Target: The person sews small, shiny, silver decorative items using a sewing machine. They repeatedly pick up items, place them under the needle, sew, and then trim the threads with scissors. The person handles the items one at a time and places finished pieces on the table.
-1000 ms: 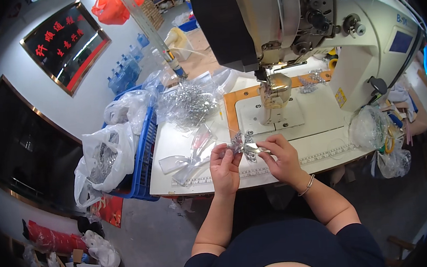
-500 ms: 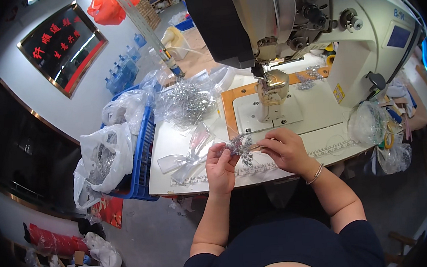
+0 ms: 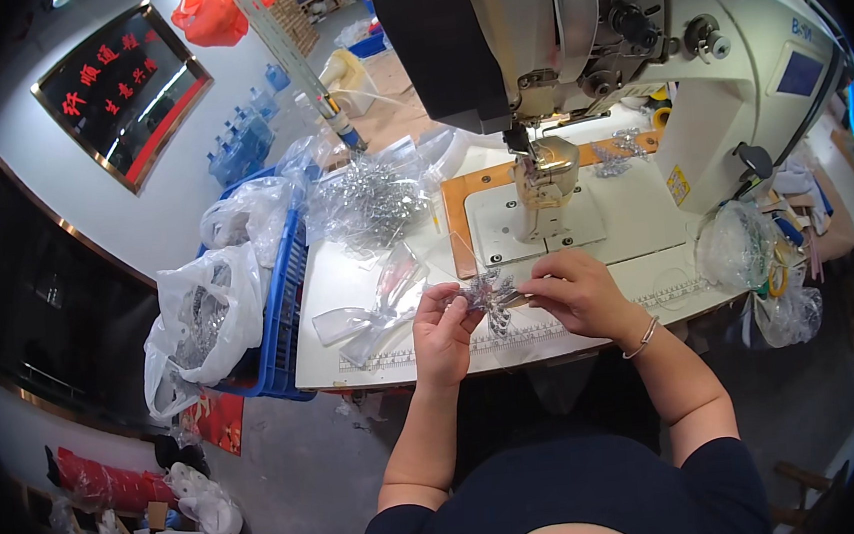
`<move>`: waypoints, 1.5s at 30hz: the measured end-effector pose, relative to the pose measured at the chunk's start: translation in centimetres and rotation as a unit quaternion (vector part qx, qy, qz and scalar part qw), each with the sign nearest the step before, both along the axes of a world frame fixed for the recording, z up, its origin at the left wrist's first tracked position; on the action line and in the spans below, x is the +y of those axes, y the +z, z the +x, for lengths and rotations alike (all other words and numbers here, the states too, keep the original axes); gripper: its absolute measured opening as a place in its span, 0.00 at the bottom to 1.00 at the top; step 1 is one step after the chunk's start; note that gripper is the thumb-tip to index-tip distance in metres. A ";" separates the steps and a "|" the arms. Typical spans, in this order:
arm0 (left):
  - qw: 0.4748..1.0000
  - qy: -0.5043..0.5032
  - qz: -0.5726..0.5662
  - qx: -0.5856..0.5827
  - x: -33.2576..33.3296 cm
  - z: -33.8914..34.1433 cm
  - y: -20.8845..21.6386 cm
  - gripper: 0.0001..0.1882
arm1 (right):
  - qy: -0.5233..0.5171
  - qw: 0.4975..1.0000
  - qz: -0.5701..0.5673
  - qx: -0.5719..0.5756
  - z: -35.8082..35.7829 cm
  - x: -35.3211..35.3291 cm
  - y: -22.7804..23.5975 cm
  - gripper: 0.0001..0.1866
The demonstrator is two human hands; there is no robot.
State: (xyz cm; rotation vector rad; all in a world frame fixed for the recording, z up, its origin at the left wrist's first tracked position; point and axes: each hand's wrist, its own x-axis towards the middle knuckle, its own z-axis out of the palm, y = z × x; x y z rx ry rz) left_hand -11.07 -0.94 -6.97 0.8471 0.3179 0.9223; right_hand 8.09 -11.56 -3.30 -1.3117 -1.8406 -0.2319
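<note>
Between my two hands is a silvery, shiny decoration (image 3: 496, 307) with beaded, petal-like arms, above the front edge of the sewing table. My left hand (image 3: 442, 334) pinches its left side between thumb and fingers. Fingertips of my right hand (image 3: 575, 295) close on its right side, where a small thin piece shows; its kind is too small to tell. A clear plastic bow-shaped strap piece (image 3: 379, 316) lies on the table just left of my left hand. Beyond my hands stands the post (image 3: 545, 202) of a white sewing machine (image 3: 741, 51), its needle area above it.
A pile of silver decorations (image 3: 376, 196) on plastic lies at the back left of the table. Left of the table, a blue crate (image 3: 285, 308) holds white plastic bags (image 3: 212, 319). More silver pieces (image 3: 620, 149) lie behind the post. Clear plastic bundles (image 3: 738, 242) sit at the right.
The silver decoration has turned slightly and its arms look more spread. My right hand has shifted a little, still pinching at its right side. My left hand keeps its hold.
</note>
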 end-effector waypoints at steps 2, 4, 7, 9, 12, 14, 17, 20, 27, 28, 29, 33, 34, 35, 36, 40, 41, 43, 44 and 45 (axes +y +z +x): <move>1.000 -0.002 0.004 0.004 0.0 0.0 0.0 0.09 | 0.000 1.000 -0.002 0.007 -0.2 0.0 -0.1 0.15; 1.000 -0.006 0.004 -0.002 0.1 0.1 -0.2 0.08 | 0.003 1.000 -0.004 0.019 -0.3 0.1 -0.3 0.15; 1.000 -0.009 0.007 -0.004 0.0 0.0 -0.4 0.08 | 0.012 0.999 -0.010 0.043 -0.4 0.3 -0.9 0.14; 1.000 -0.009 0.005 -0.003 0.0 -0.1 -0.5 0.08 | 0.020 0.998 -0.019 0.060 -0.3 0.4 -1.3 0.14; 1.000 -0.008 -0.001 0.000 0.1 0.0 -0.5 0.08 | 0.031 0.981 -0.048 0.183 -0.8 0.0 -1.6 0.13; 1.000 -0.005 -0.001 0.004 0.1 -0.1 -0.5 0.08 | 0.015 0.985 -0.035 0.167 -1.1 -0.2 -1.3 0.13; 1.000 -0.014 -0.001 -0.008 0.0 0.2 -0.6 0.09 | 0.009 0.992 -0.023 0.120 -1.2 -0.1 -1.8 0.14; 0.999 -0.028 -0.029 -0.023 -0.1 0.1 -0.6 0.11 | 0.011 0.982 -0.022 0.188 -1.3 -0.4 -2.5 0.13; 0.969 0.121 0.191 0.103 -1.9 0.4 -0.2 0.17 | -0.008 0.916 0.039 0.400 -1.1 -2.2 -1.4 0.13; 0.924 0.165 0.331 0.097 -1.6 0.3 -0.1 0.14 | -0.012 0.911 0.057 0.409 -1.2 -2.4 -1.0 0.12; 0.857 0.205 0.464 0.088 -1.1 0.0 0.2 0.11 | -0.017 0.905 0.075 0.417 -1.3 -2.8 -0.6 0.12; 0.668 0.294 0.676 0.102 -1.5 -1.0 0.6 0.09 | -0.040 0.947 0.008 0.319 -1.5 -4.8 0.8 0.12; 0.642 0.301 0.698 0.102 -1.7 -1.1 0.5 0.10 | -0.042 0.960 -0.002 0.278 -1.8 -5.0 0.9 0.13; 0.634 0.304 0.705 0.092 -1.5 -1.0 0.2 0.10 | -0.044 0.971 -0.012 0.236 -2.2 -5.1 0.9 0.13; 0.629 0.300 0.711 0.092 -1.5 -1.1 0.1 0.10 | -0.046 0.980 -0.023 0.194 -2.6 -5.1 0.8 0.13; 0.607 0.289 0.736 0.081 -1.9 -1.5 0.2 0.12 | -0.083 0.990 -0.012 0.114 -3.3 -5.0 0.2 0.14; 0.601 0.287 0.742 0.074 -2.0 -1.5 0.2 0.12 | -0.085 0.990 -0.013 0.113 -3.3 -5.0 0.3 0.14; 0.581 0.275 0.761 0.079 -2.1 -1.7 0.2 0.13 | -0.055 0.950 -0.068 0.299 -3.5 -4.8 0.0 0.14; 0.571 0.269 0.771 0.081 -2.1 -1.7 0.2 0.14 | -0.039 0.916 -0.093 0.388 -3.5 -4.7 -0.1 0.14; 0.559 0.273 0.780 0.074 -2.1 -1.6 0.2 0.14 | -0.011 0.841 -0.179 0.510 -3.5 -4.6 -0.2 0.13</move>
